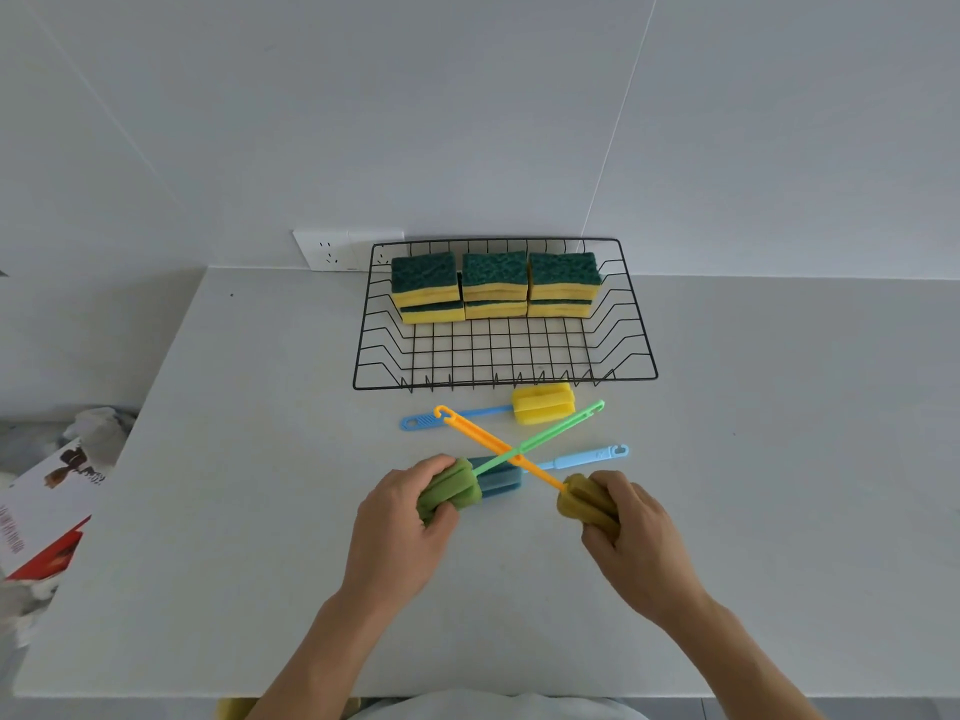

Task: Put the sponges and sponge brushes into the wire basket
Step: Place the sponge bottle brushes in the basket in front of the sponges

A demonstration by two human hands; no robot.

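A black wire basket [506, 379] stands at the back of the white counter, with yellow-and-green sponges [496, 285] stacked in three piles along its far side. My left hand [400, 522] grips the green foam head of a green-handled sponge brush [550, 433]. My right hand [636, 537] grips the ochre foam head of an orange-handled sponge brush [483, 436]. The two handles cross above the counter. Under them lies a blue sponge brush [582, 458], its blue head partly hidden behind my left hand. A yellow-headed brush with a blue handle [540, 405] lies just in front of the basket.
A wall socket [332, 252] sits behind the basket's left corner. Off the counter's left edge lie a red-and-white printed box [47, 517] and crumpled grey material [98, 423]. The white counter [779, 511] ends close to my body.
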